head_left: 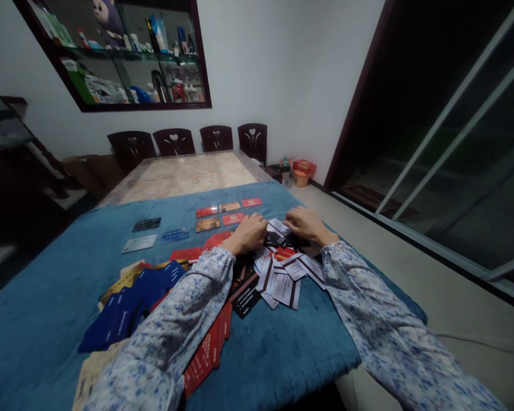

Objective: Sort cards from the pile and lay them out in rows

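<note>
At the far end of a pile of white and black cards (285, 285), my left hand (251, 231) rests with curled fingers beside a black card (276, 238). Just to the right, my right hand (304, 222) is bent over the pile's far right edge. What either hand's fingers hold, if anything, is hidden. Blue cards (132, 302) are fanned out left of my left forearm, and red cards (208, 354) lie under and beside that sleeve. Beyond my left hand, red and gold cards (207, 224) lie in short rows.
A blue cloth (34, 285) covers the near part of the marble-topped table (184, 171). Separate black (147, 224), white (139, 244) and blue (175, 235) cards lie at the left. Chairs (252, 140) line the far side, and an orange bucket (300, 178) stands on the floor.
</note>
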`<state>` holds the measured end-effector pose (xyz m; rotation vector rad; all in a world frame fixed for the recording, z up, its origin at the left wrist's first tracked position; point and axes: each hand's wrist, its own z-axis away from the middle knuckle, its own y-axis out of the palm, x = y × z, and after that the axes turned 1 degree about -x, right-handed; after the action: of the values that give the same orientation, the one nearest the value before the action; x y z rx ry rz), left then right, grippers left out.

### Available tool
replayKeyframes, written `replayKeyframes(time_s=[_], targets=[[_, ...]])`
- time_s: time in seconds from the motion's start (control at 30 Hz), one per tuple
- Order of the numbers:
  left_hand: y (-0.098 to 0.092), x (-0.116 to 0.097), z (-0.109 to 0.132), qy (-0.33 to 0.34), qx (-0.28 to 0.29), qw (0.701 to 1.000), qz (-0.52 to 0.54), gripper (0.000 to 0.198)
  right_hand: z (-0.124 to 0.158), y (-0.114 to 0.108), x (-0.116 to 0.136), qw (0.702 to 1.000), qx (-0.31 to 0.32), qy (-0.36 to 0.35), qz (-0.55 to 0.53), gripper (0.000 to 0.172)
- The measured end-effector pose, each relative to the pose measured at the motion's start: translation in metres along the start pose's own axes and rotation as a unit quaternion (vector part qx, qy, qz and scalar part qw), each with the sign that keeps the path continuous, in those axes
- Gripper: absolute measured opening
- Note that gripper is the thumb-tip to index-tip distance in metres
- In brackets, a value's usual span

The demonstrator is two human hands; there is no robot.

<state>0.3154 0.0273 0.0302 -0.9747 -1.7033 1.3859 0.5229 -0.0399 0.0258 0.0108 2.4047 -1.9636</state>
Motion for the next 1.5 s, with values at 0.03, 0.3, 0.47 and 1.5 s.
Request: replayKeyframes(time_s=[0.03,0.3,0.47,1.5], targets=[[0.002,-0.001,-0.002,0.0,-0.004,1.0,-0.003,0.022,0.0,0.002,0.0,1.0,-0.003,-0.011,-0.004,0.031],[0.023,0.003,-0.017,0.028,0.008,0.999,0.026,0.039,0.004,0.008,0.002,0.999,0.045,-0.026,0.006,0.043],[0.028,0.007,-0.019,0.036,0.032,0.998,0.045,0.043,0.006,0.007,0.004,0.997,0.072,-0.03,0.005,0.048],[0.018,0.019,-0.01,0.034,-0.006,0.994,0.102,0.034,0.011,0.015,-0.01,0.968,-0.042,-0.162,-0.185,0.027]])
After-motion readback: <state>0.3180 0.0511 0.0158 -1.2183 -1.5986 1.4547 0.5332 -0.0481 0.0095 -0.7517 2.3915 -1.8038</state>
